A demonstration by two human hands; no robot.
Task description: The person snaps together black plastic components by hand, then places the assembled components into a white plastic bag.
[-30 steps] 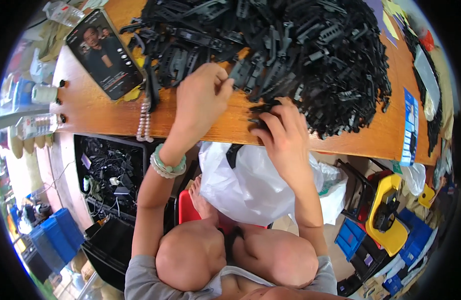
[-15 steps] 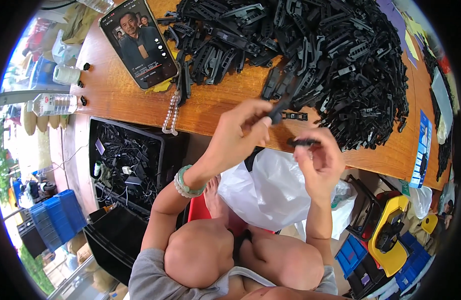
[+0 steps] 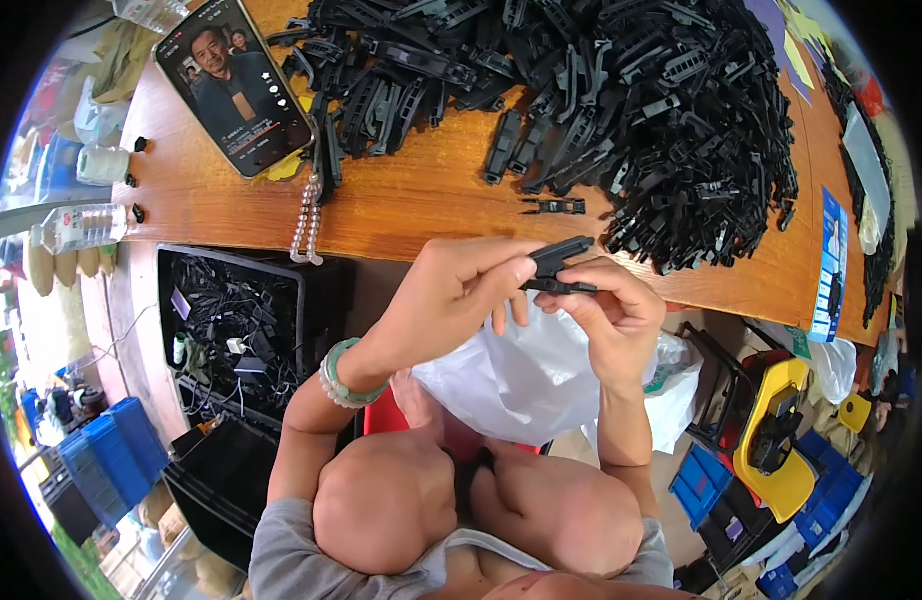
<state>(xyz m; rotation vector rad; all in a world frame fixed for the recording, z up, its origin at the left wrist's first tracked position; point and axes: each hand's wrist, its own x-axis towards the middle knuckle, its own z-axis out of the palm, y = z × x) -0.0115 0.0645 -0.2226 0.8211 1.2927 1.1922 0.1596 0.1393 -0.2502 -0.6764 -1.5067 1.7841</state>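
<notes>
A small black plastic clip (image 3: 559, 268) was held between both hands, just in front of the near edge of the wooden worktop (image 3: 411, 205) and above a white plastic bag (image 3: 526, 375) lying in the lap. The clip looked slim and elongated, matt black, made of two narrow bars that met near the left fingertips and spread slightly toward its far end. The left hand (image 3: 451, 300) was closed on the clip's near end, thumb and forefinger pinching it, a pale green bead bracelet (image 3: 343, 380) being worn on that wrist. The right hand (image 3: 611, 310) was curled about the lower bar from the other side, its fingertips touching the piece. On the worktop a large heap of similar black parts (image 3: 621, 110) was spread, and one single part (image 3: 556, 206) lay apart from it near the edge. A phone (image 3: 233, 85) with a lit screen lay at the left of the worktop, with a string of pale beads (image 3: 307, 220) hanging over the edge beside it. Below the worktop a black crate (image 3: 236, 325) of cables and oddments was seen.
</notes>
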